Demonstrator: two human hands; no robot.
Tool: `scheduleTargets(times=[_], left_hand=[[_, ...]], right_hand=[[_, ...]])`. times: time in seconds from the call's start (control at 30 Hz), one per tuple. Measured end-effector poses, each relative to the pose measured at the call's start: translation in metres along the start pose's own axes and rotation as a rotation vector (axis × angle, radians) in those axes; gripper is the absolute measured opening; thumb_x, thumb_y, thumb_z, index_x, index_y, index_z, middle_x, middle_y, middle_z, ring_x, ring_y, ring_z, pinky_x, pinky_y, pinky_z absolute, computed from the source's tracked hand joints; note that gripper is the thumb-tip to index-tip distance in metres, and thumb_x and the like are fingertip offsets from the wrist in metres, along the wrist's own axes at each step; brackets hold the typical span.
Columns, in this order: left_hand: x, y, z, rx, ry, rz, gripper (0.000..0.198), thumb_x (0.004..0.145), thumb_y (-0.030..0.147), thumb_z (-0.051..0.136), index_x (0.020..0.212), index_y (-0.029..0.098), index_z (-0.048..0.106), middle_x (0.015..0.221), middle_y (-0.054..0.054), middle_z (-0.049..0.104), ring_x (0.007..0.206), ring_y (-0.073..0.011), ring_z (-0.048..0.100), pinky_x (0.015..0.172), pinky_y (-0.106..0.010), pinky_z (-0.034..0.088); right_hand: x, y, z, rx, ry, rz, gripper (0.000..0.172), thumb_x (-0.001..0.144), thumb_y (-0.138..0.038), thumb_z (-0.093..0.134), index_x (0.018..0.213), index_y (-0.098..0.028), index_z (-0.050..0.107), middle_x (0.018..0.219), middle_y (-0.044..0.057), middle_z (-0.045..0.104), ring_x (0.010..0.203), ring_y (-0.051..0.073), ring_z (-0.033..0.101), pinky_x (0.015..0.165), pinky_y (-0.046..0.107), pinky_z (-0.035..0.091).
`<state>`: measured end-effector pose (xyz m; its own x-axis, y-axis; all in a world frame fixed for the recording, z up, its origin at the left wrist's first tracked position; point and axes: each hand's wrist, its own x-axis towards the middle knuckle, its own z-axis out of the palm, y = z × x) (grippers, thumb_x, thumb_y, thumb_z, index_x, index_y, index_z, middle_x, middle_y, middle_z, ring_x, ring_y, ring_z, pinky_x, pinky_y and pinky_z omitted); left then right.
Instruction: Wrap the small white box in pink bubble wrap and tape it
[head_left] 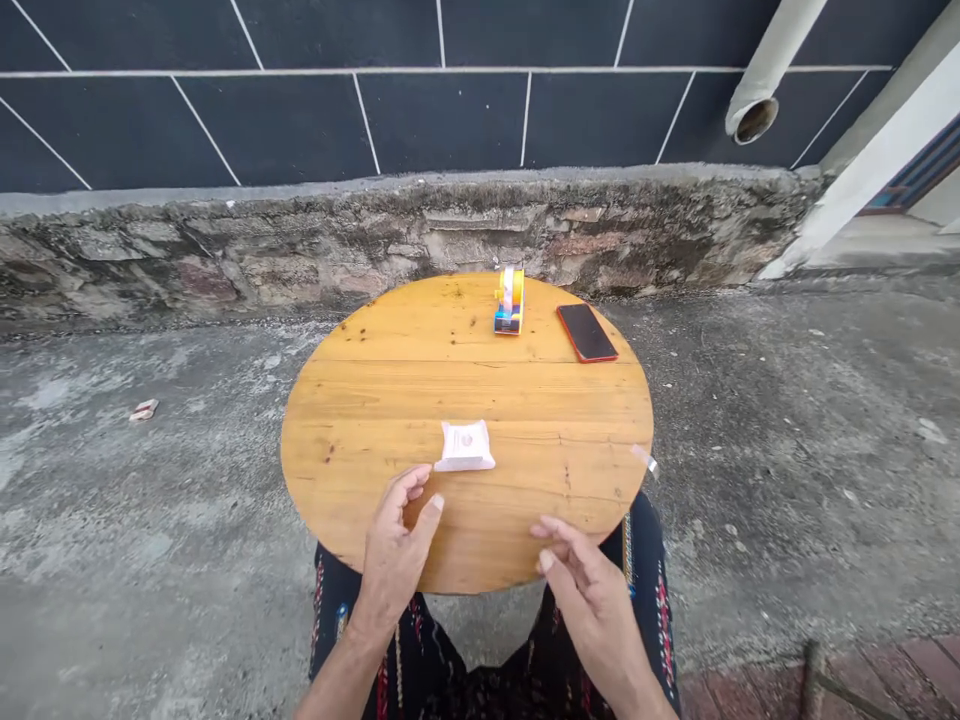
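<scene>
A small white packet point(466, 444) with crimped, flared ends lies flat near the middle of the round wooden table point(360, 400). My left hand point(399, 540) is just in front of it and to its left, fingers apart and holding nothing. Over the table's front right edge hovers my right hand point(585, 585), its fingers loosely spread, also with nothing in it. A strip of clear tape point(645, 460) hangs off the right edge of the table. Toward the back stands a yellow and blue tape dispenser point(509, 302).
At the back right of the table lies a phone point(587, 333) with a red edge. Behind the table runs a low stone wall base point(480, 235) below dark tiles. A pipe point(754, 118) sticks out at upper right. A crumpled scrap point(144, 410) is on the concrete floor.
</scene>
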<state>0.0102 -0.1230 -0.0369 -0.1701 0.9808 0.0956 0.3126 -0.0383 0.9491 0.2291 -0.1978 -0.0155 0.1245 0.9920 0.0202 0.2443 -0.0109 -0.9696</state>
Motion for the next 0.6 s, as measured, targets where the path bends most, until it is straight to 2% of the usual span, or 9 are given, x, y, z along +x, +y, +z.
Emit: scheduleTargets(times=[0.07,0.17,0.37,0.47,0.6], left_hand=[[0.008,0.003,0.004,0.004,-0.022,0.005,0.041,0.084,0.038,0.059,0.122,0.021,0.054,0.127,-0.008,0.057,0.110,-0.0213,0.054,0.099,-0.040,0.042],[0.017,0.010,0.005,0.044,-0.041,-0.010,0.044,0.084,0.037,0.059,0.125,0.022,0.052,0.126,-0.008,0.057,0.106,-0.0209,0.055,0.096,-0.040,0.043],[0.028,0.024,0.009,0.087,-0.051,-0.027,0.041,0.083,0.033,0.060,0.122,0.023,0.053,0.117,-0.006,0.062,0.095,-0.0193,0.058,0.087,-0.037,0.047],[0.028,0.025,0.014,0.097,-0.047,0.002,0.036,0.085,0.033,0.059,0.120,0.024,0.054,0.116,-0.005,0.063,0.099,-0.0194,0.059,0.087,-0.035,0.048],[0.025,0.026,0.020,0.128,-0.028,0.084,0.031,0.087,0.030,0.058,0.118,0.024,0.055,0.113,-0.004,0.062,0.102,-0.0187,0.059,0.089,-0.034,0.049]], right_hand=[[0.012,-0.012,-0.005,-0.094,-0.052,-0.066,0.026,0.092,-0.033,0.051,0.115,-0.024,0.060,0.102,0.008,0.068,0.083,0.018,0.067,0.073,0.029,0.055],[0.036,-0.025,-0.004,-0.215,-0.084,-0.091,0.031,0.091,-0.031,0.051,0.120,-0.025,0.058,0.103,0.007,0.067,0.081,0.018,0.066,0.074,0.030,0.056],[0.083,-0.018,0.026,-0.258,-0.118,-0.102,0.042,0.088,-0.026,0.052,0.130,-0.020,0.050,0.119,0.010,0.063,0.098,0.021,0.063,0.079,0.034,0.055],[0.092,-0.017,0.036,-0.286,-0.106,-0.128,0.041,0.088,-0.025,0.052,0.129,-0.020,0.050,0.117,0.009,0.066,0.090,0.019,0.065,0.076,0.034,0.055],[0.093,-0.023,0.038,-0.346,-0.094,-0.159,0.038,0.087,-0.025,0.054,0.125,-0.020,0.054,0.107,0.008,0.069,0.074,0.017,0.064,0.068,0.032,0.056]])
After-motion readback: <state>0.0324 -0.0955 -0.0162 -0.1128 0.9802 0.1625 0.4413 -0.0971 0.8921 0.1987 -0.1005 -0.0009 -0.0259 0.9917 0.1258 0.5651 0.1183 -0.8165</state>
